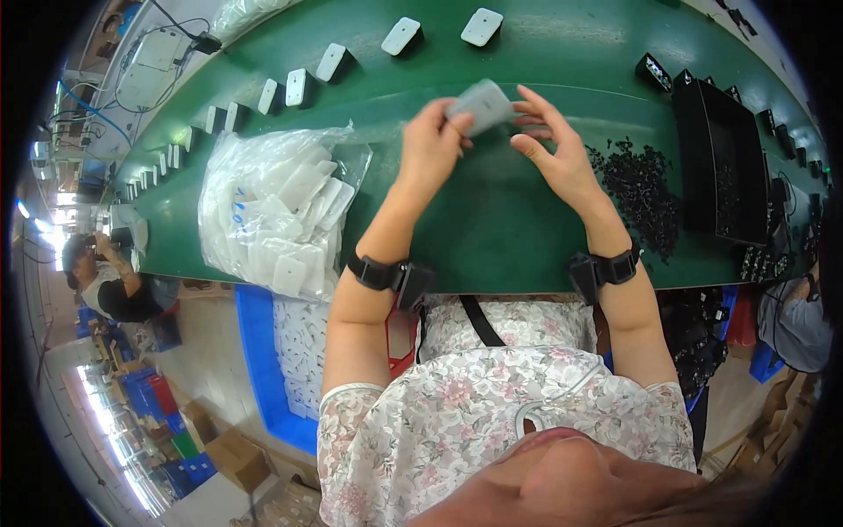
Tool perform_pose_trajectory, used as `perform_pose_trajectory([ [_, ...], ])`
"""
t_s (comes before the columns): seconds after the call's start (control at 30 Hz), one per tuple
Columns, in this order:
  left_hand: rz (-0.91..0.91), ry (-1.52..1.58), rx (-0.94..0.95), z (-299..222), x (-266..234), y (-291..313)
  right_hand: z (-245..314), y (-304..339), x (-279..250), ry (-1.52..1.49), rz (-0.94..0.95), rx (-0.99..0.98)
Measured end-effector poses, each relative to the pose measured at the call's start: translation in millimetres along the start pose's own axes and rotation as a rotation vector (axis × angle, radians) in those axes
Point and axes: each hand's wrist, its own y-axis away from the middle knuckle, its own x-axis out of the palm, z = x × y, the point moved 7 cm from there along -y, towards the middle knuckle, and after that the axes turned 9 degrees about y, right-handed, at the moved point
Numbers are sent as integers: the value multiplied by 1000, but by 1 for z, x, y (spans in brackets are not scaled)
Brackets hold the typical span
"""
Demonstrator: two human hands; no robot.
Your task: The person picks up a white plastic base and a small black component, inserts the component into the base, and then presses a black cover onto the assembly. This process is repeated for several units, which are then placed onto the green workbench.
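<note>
Above the middle of the green table, my left hand (430,145) grips a pale grey-white rectangular housing (483,104) by its left end, fingers closed on it. The housing is tilted and slightly smeared by motion. My right hand (560,158) is just to its right, with fingers apart and the thumb spread from them. Nothing shows in that hand; whether a fingertip touches the housing I cannot tell. Closest to my right forearm lies a heap of small black parts (637,189). Left of my left forearm rests a clear plastic bag (272,215) full of flat white covers.
White-topped black boxes (334,63) curve along the table's far and left side. A black bin (702,158) and more black units (654,72) stand at right. Below the edge is a blue crate (255,351) of white parts. Other people (114,290) sit at both sides.
</note>
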Motion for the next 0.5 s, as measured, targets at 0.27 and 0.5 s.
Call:
perform_pose_trajectory([
  [0.27, -234, 71, -126, 44, -57, -107, -1, 3, -35, 120, -213, -18],
  [0.5, -103, -252, -309, 46, -63, -119, 14, 6, -90, 185, -564, -86],
])
